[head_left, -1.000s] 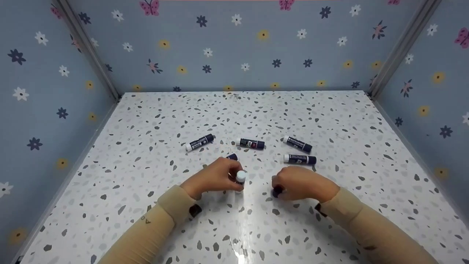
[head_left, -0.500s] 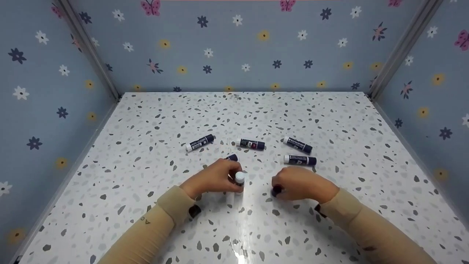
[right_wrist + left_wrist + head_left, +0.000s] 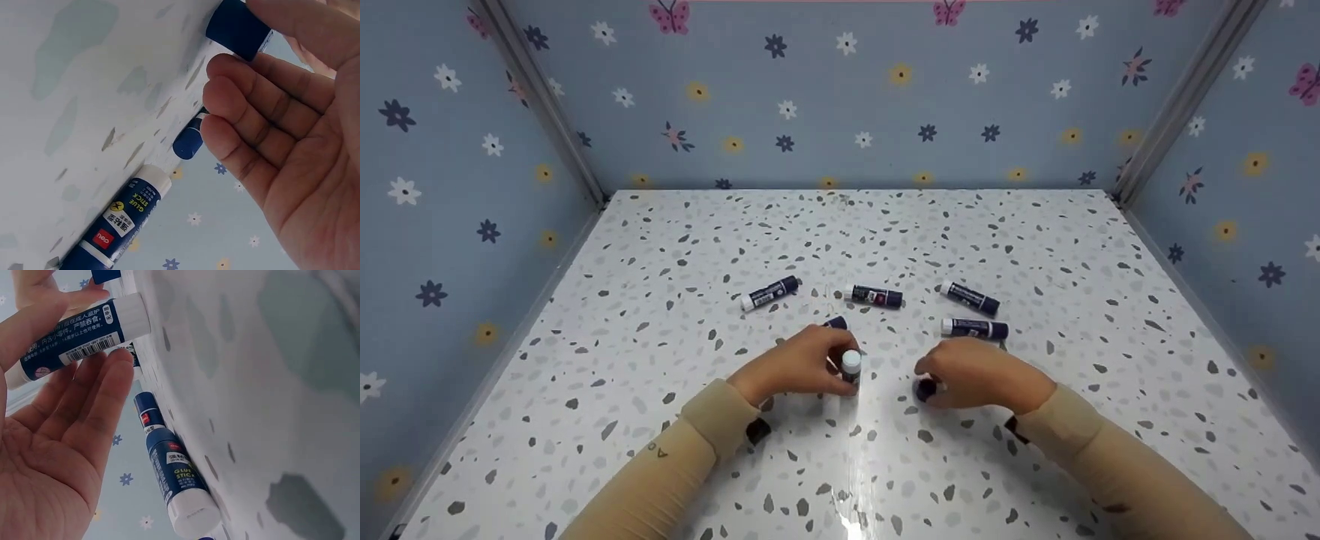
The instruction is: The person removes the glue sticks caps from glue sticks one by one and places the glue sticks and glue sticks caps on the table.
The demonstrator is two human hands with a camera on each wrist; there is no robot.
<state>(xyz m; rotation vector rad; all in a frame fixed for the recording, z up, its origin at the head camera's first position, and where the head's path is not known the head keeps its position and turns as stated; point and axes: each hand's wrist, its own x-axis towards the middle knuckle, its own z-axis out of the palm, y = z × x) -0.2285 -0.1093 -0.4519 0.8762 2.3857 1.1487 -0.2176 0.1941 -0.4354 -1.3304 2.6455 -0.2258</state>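
Five lying glue sticks in all: slanted far-left stick (image 3: 770, 293), nearly level centre stick (image 3: 874, 296), slanted upper right stick (image 3: 970, 298), nearly level lower right stick (image 3: 973, 328) just below it, and partly hidden stick (image 3: 835, 322) behind the left hand (image 3: 802, 361). One further, upright glue stick (image 3: 851, 363), white at both ends, pinched between left thumb and fingers, near the middle of the speckled tabletop (image 3: 840, 240). One dark blue cylinder (image 3: 239, 28), between thumb and curled fingers of the right hand (image 3: 982, 375); whole stick or cap alone, impossible to tell. Hands two, well apart from each other, both occupied. Patterned walls (image 3: 840, 97), three, along the rear and both side edges; metal posts (image 3: 547, 105), two, at the rear corners. Open room: small gap between the held pieces, broad depth from the lying sticks to the rear edge, wide margins toward either side wall.
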